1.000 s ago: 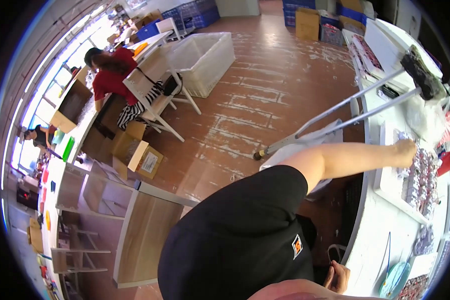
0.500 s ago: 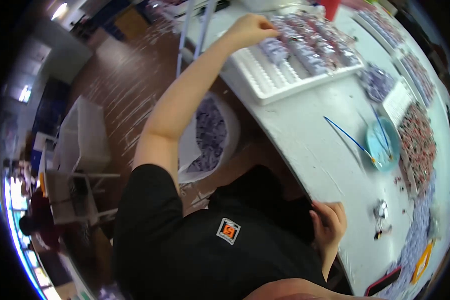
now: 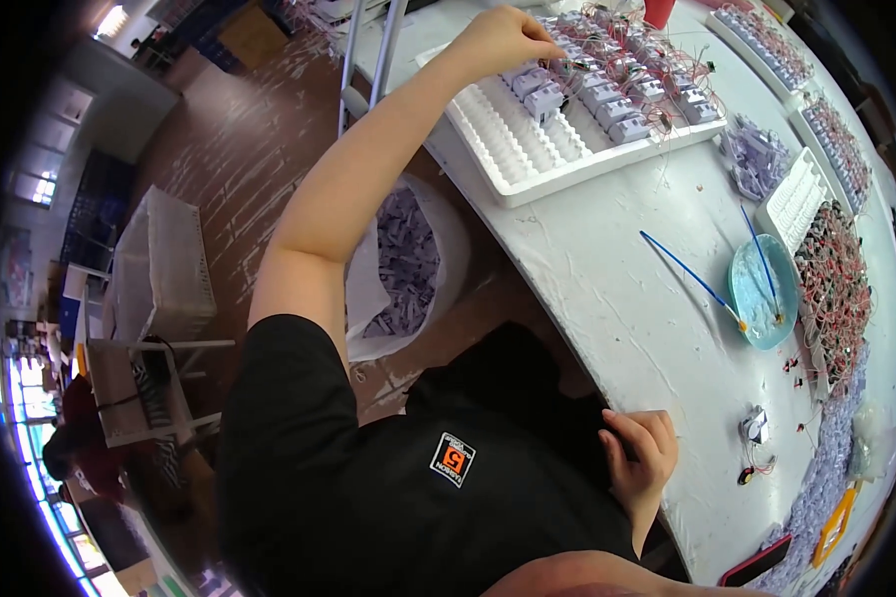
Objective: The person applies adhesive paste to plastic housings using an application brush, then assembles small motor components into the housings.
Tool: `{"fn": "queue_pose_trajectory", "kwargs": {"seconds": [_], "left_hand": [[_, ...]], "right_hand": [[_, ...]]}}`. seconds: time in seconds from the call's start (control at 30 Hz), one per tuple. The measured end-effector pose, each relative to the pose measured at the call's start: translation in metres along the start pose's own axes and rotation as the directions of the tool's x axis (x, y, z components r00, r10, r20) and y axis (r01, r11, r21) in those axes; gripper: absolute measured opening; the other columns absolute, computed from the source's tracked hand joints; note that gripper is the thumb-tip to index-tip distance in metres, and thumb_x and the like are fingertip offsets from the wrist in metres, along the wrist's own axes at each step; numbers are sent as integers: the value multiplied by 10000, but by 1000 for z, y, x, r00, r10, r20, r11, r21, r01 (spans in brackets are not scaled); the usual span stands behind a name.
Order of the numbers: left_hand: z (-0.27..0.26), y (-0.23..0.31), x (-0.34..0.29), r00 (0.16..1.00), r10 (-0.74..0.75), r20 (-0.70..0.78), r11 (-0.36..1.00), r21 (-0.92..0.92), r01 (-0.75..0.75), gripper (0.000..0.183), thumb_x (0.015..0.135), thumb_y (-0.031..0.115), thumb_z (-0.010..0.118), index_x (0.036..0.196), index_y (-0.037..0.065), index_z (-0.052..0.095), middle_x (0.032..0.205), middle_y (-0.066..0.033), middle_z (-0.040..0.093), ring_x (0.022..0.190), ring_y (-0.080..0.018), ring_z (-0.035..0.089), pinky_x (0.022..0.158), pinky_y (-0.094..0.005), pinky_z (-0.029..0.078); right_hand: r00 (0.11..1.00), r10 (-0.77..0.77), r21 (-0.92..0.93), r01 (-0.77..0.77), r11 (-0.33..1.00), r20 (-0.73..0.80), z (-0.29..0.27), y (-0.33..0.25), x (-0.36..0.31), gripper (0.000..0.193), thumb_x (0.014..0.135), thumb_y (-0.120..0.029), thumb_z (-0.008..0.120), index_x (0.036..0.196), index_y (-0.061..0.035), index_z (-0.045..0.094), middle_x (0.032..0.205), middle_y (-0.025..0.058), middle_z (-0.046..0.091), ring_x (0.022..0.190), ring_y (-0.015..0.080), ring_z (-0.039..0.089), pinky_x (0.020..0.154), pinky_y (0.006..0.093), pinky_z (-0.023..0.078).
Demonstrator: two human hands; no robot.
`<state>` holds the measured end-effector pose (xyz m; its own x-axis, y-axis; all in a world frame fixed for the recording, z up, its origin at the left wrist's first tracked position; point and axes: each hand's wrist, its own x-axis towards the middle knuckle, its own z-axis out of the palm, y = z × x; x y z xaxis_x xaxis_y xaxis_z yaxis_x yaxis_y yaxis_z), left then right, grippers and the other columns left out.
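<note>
At the top, my left hand [image 3: 513, 42] reaches over a white ribbed tray [image 3: 513, 189]. Its thumb and fingers are pinched together at a row of small light-grey plastic housings with wires; what lies between the fingertips is hidden. A housing [image 3: 544, 101] stands in the tray just below that hand. More wired housings [image 3: 627, 127] fill the rows on the tray's right side, red wires trailing over them. My right hand [image 3: 645, 458] rests at the near table edge, fingers loosely curled, thumb apart, nothing seen in it.
A light-blue dish [image 3: 764, 333] holds a blue-handled brush; another brush [image 3: 689, 279] leans on its rim. Beyond are a pile of wired parts [image 3: 834, 289], loose grey housings [image 3: 755, 159] and filled trays [image 3: 762, 50]. A phone [image 3: 757, 562] lies lower right. A white-lined bin [image 3: 446, 269] stands beside the table.
My left hand has shifted slightly up and stays pinched at the tray's housings. The whole view has moved a little; my right hand remains at the table edge.
</note>
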<state>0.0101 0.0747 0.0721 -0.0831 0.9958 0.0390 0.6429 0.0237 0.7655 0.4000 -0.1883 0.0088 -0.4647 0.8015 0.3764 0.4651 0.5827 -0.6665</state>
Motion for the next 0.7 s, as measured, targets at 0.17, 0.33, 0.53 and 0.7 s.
{"fn": "queue_pose_trajectory", "kwargs": {"seconds": [0.17, 0.33, 0.53, 0.7], "left_hand": [[11, 3, -17, 931, 298, -209, 949, 168, -266, 198, 822, 162, 732, 904, -16, 759, 821, -149, 748, 774, -205, 730, 719, -317, 571], [4, 20, -16, 947, 321, -7, 849, 445, -284, 218, 776, 228, 725, 833, 23, 766, 818, -192, 724, 787, -305, 722, 744, -388, 573], [15, 8, -1, 936, 327, -126, 849, 474, -233, 241, 758, 245, 704, 831, 24, 765, 822, -221, 706, 803, -335, 711, 765, -420, 564], [17, 21, -10, 921, 378, -93, 853, 421, -308, 257, 761, 199, 677, 967, 70, 761, 970, -212, 671, 873, -374, 684, 793, -427, 556]], "right_hand": [[1000, 7, -3, -7, 1000, 19, -2, 0, 0, 297, 680, -36, 848, 958, -64, 748, 809, 45, 680, 717, 225, 609, 626, 334, 472], [1000, 2, 0, -2, 1000, 13, -2, -1, 1, 299, 673, -36, 849, 953, -65, 751, 812, 45, 680, 717, 224, 610, 628, 334, 473], [1000, 4, -8, -4, 1000, 6, -2, -2, 1, 293, 672, -36, 849, 947, -64, 752, 814, 43, 682, 719, 220, 613, 634, 331, 479], [1000, -11, -4, 11, 1000, 14, -2, -1, 2, 289, 674, -35, 847, 945, -65, 753, 814, 40, 682, 722, 216, 615, 636, 332, 482]]}}
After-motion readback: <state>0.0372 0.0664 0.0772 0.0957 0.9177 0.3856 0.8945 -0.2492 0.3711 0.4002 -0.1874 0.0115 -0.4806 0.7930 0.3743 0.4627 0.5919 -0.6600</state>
